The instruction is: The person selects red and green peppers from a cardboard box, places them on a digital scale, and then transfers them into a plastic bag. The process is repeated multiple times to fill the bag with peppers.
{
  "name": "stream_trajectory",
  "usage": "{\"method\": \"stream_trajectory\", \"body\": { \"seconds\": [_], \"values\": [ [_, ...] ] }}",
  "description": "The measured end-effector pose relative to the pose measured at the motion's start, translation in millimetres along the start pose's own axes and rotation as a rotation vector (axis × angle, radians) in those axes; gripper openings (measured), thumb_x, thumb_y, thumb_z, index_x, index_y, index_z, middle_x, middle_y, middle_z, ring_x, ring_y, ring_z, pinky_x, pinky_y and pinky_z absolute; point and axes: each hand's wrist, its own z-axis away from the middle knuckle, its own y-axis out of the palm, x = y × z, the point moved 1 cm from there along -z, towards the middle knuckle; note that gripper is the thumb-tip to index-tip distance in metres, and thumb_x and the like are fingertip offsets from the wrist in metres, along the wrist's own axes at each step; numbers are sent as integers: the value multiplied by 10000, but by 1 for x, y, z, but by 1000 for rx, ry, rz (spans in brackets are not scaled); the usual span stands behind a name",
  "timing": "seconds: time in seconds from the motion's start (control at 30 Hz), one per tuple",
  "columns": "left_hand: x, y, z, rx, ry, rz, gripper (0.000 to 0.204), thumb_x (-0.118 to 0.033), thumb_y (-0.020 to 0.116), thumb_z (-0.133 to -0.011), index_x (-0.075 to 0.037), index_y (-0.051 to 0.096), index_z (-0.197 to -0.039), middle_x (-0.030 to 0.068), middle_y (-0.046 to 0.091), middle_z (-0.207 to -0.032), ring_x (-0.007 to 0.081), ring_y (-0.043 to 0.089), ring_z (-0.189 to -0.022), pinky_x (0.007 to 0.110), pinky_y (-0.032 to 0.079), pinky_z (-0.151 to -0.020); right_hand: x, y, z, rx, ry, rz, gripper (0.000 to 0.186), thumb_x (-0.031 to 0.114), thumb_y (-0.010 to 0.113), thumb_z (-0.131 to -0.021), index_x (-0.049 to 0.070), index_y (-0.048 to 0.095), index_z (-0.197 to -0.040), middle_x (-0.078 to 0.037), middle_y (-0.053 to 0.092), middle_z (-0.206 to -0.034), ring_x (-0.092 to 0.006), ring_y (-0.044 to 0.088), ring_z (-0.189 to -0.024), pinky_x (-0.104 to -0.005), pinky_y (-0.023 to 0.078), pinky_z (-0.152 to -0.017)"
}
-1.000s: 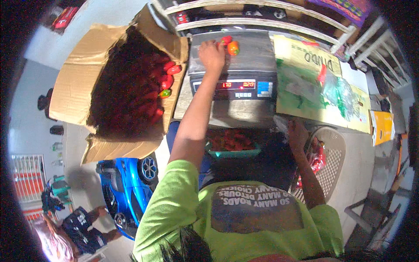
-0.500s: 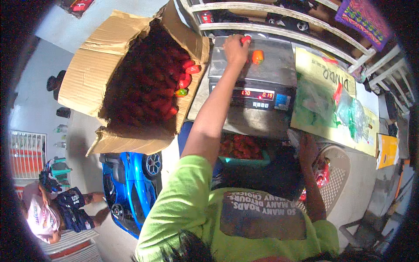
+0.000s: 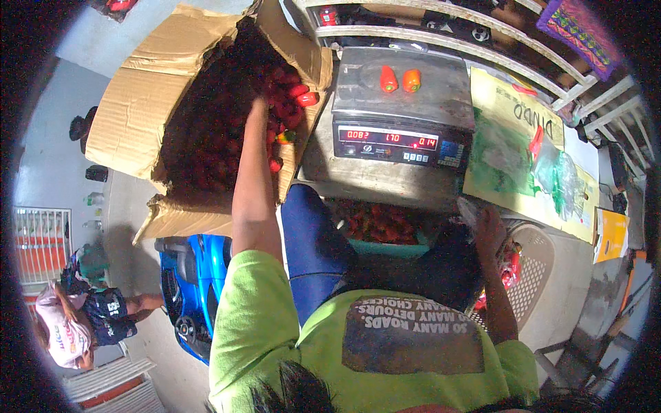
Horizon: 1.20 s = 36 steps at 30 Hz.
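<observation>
My left hand (image 3: 257,110) reaches into a cardboard box (image 3: 141,113) full of red peppers (image 3: 292,93). Its fingers are lost in the dark shadow among them. To the right of the box, a red pepper (image 3: 389,78) and an orange pepper (image 3: 411,80) lie side by side on the metal platform of a digital scale (image 3: 441,100), whose red display is lit. Low at the table's front edge, my right hand (image 3: 488,233) is closed on a clear plastic bag (image 3: 469,212), partly in shade.
Below the table sits a green-rimmed container (image 3: 389,249) of red peppers. A beige perforated basket (image 3: 533,268) with red-filled bags stands at right. Plastic bags (image 3: 554,175) lie on yellow card. A blue toy car (image 3: 206,275) and a seated person (image 3: 69,320) are at left.
My left hand has left the scale and moved left into the box. The red pepper it held now lies beside the orange one. My right hand stays with the plastic bag.
</observation>
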Motion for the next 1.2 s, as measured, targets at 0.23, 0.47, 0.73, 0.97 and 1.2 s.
{"method": "stream_trajectory", "body": {
  "seconds": [0.23,0.47,0.73,0.97,1.2],
  "values": [
    [-67,-27,115,117,248,-407,238,-128,611,-740,-84,603,-974,151,580,-879,330,574,-873,443,474,-755,-13,2,8,-67,18,-64,182,204,580,-843,77,602,-971,-158,627,-814,-340,617,-758,-409,476,-673],
    [-65,-18,149,112,259,-632,404,-132,655,-700,-50,556,-1083,122,550,-1005,292,522,-948,391,447,-795,-2,-4,6,-15,109,-41,198,221,575,-841,81,598,-980,-151,635,-841,-344,622,-757,-431,477,-677],
    [-67,-45,161,121,245,-412,312,-130,647,-759,-24,573,-1044,145,553,-1002,325,507,-969,414,457,-799,-6,1,8,-73,52,-17,195,208,593,-825,81,593,-974,-150,641,-882,-355,621,-772,-444,476,-679],
    [-164,-44,133,8,37,587,204,-128,614,-850,-5,641,-1011,84,648,-955,160,589,-876,277,454,-793,-4,-4,7,-77,71,-71,194,164,620,-794,81,583,-966,-153,632,-857,-365,615,-746,-443,478,-639],
    [-298,48,71,-74,392,528,197,-85,614,-789,-43,645,-979,153,633,-937,313,591,-872,388,450,-802,-9,0,7,-88,54,-31,189,160,607,-797,79,568,-963,-143,621,-846,-353,615,-726,-443,475,-609]
  ]
}}
